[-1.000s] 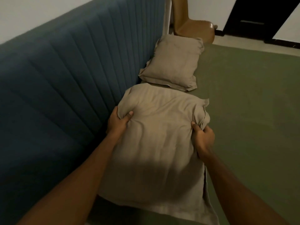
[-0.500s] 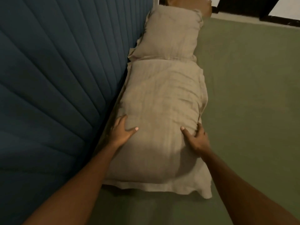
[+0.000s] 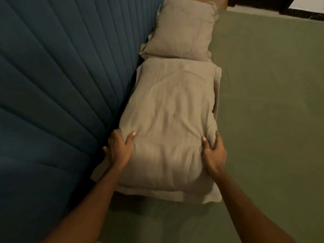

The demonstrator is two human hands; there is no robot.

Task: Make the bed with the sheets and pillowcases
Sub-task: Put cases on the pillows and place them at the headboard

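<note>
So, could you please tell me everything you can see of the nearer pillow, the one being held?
The nearer pillow is plump and oblong, in a beige, faintly striped, creased cloth case with a flat flange round its edges. It lies flat on the green sheet, its long side along the blue padded headboard, its far end meeting the farther pillow. The left hand grips its headboard side and the right hand its opposite side, thumbs on top, pressing dents into the filling.
</note>
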